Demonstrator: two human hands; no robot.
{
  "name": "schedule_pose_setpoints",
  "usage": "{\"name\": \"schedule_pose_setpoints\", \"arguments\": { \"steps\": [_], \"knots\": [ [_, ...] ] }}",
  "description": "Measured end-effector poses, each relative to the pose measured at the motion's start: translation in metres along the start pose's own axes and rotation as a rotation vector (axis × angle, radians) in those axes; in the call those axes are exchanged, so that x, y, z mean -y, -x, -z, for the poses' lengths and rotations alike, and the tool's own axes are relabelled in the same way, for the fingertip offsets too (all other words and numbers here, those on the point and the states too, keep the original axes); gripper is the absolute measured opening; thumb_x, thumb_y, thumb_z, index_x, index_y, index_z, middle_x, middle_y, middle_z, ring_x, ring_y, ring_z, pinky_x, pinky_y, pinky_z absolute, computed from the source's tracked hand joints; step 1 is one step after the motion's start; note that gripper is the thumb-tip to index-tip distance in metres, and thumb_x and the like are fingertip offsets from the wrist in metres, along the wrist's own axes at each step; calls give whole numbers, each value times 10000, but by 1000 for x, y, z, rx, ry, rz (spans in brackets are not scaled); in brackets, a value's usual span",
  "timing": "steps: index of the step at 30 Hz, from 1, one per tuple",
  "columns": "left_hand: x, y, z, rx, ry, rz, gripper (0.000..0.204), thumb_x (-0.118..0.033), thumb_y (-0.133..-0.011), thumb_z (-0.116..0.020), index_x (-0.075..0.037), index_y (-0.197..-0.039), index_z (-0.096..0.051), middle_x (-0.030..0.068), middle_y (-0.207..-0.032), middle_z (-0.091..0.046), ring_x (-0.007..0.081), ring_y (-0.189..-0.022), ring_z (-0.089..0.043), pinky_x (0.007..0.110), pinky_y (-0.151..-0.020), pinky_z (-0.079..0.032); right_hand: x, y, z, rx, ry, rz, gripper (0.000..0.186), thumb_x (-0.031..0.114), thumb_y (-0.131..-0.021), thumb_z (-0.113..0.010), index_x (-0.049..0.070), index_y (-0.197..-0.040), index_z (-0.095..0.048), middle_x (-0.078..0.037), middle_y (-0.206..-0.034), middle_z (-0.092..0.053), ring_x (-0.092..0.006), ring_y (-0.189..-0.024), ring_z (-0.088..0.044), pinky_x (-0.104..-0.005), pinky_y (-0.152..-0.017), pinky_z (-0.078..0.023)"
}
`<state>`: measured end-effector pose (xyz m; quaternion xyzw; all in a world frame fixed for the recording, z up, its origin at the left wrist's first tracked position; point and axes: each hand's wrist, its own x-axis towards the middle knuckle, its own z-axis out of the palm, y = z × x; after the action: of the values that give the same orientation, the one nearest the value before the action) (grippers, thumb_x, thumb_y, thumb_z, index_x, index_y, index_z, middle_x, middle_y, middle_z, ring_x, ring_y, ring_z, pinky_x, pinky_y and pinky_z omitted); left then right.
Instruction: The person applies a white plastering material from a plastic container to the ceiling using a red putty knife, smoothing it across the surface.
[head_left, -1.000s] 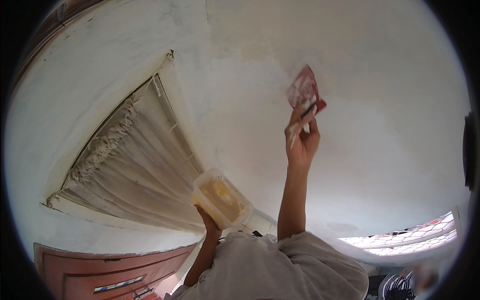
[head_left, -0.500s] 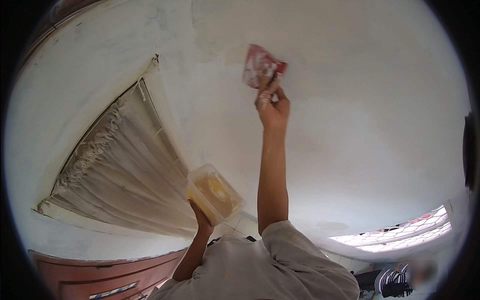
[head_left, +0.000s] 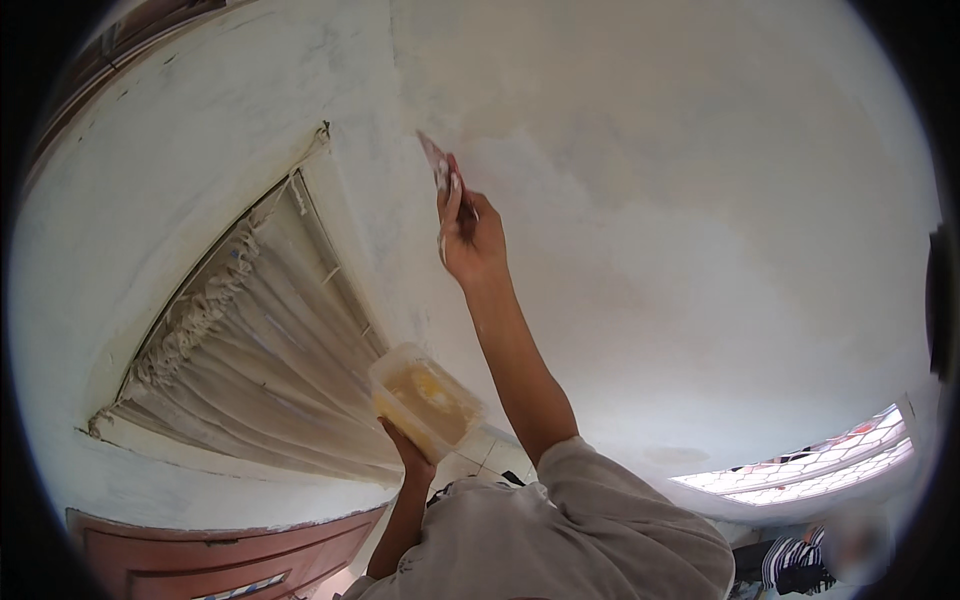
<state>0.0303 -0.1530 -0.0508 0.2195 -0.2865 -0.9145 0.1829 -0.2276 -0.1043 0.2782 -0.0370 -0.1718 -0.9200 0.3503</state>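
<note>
Raised high in front of me, my right hand [head_left: 472, 230] grips a red putty knife [head_left: 438, 160], seen nearly edge-on, its blade smeared with white. White smears also mark the fingers. The blade is at the pale wall [head_left: 620, 240]; whether it touches cannot be told. Lower down, my left hand [head_left: 408, 448] holds a clear rectangular plastic tub [head_left: 432, 400] from below and the side. A yellowish-white paste lies in the tub, tilted toward me.
To the left, a window with a gathered beige curtain [head_left: 270, 330] is set in the wall. A reddish-brown door [head_left: 220, 555] stands at the lower left. At the lower right are a bright grilled window [head_left: 810, 465] and a person in striped clothing [head_left: 790, 565].
My right hand has swung left and slightly down with the putty knife, whose blade has turned from face-on to nearly edge-on. The tub stays in almost the same place in my left hand.
</note>
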Motion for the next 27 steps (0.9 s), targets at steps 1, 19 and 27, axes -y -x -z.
{"name": "schedule_pose_setpoints", "arguments": {
  "steps": [1,19,27],
  "knots": [
    [-2,0,-3,1,11,-5,888,-804,-922,-303,-209,-1575,-213,63,-1564,-324,268,-1411,-360,422,-1144,-357,17,-13,-4,37,-87,-7,275,-17,-968,-483,-166,-1189,-554,-226,-1159,-626,-275,-1045,-656,-295,-887,-623],
    [-1,-5,-10,42,10,21,911,-822,-909,-289,-195,-1567,-231,60,-1540,-354,255,-1399,-374,406,-1140,-360,2,31,3,69,-36,-36,311,-36,-960,-458,-160,-1236,-530,-258,-1222,-609,-305,-1080,-652,-325,-926,-614],
    [-5,-4,-14,46,-14,4,911,-823,-907,-293,-195,-1564,-235,63,-1532,-364,262,-1392,-383,414,-1138,-364,85,36,-43,368,-370,-142,463,-31,-979,-440,-143,-1421,-361,-270,-1309,-574,-326,-1175,-620,-385,-983,-549]
  ]
}}
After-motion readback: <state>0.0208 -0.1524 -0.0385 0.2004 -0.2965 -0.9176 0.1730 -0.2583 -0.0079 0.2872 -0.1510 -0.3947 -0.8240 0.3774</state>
